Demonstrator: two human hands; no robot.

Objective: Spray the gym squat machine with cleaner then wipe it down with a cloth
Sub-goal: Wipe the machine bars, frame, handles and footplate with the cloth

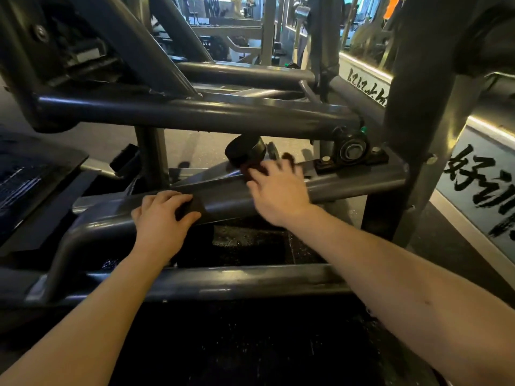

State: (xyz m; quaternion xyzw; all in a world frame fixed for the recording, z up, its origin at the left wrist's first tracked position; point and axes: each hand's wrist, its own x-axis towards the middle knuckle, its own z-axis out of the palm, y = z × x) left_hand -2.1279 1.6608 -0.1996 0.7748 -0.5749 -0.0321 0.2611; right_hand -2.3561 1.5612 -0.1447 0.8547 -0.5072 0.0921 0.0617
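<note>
The squat machine is a frame of dark grey steel tubes; one thick lower tube [223, 200] slants across the middle of the view. My right hand [278, 188] presses a dark brown cloth [257, 169] onto the top of that tube, fingers spread over it, just left of a black bearing block [352, 150]. The hand is blurred. Only the cloth's edges show around my fingers. My left hand [164, 214] rests on the same tube further left, fingers curled over its top and thumb on the near side. No spray bottle is in view.
A black round rubber stop [246, 151] hangs just above the cloth. Another grey tube [195, 112] crosses above, a low bar [223, 278] below my forearms. A thick upright post [423, 107] stands at right beside a wall panel with black lettering [479, 182]. A black footplate [33, 174] lies left.
</note>
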